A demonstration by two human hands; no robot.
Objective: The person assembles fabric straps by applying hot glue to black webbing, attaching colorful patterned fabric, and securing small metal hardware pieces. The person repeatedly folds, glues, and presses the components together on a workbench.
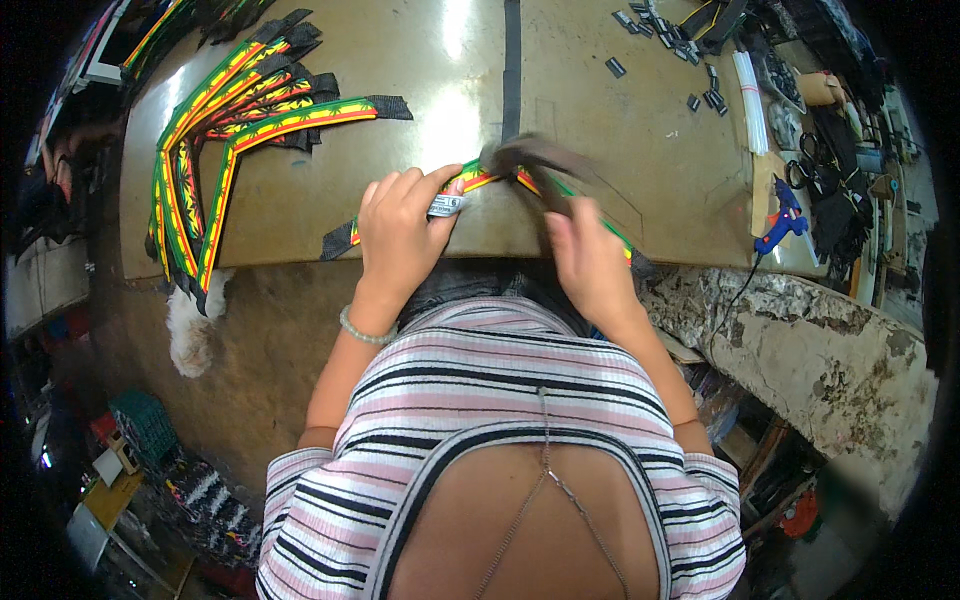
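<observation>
A green, yellow and red patterned strap with black ends lies bent along the near edge of the table. My left hand is closed on its left half, thumb and fingers pinching it beside a small pale printed tag. In my right hand is a hammer, gripped by its handle. Its dark head is smeared by motion over the middle of the strap, so I cannot tell whether it touches. The strap's right half runs partly hidden under my right hand.
Several similar straps lie stacked at the left. Small black rectangular pieces are scattered at the far right. A blue glue gun, scissors and white sticks line the right side. Something white and fluffy is below the table's left edge.
</observation>
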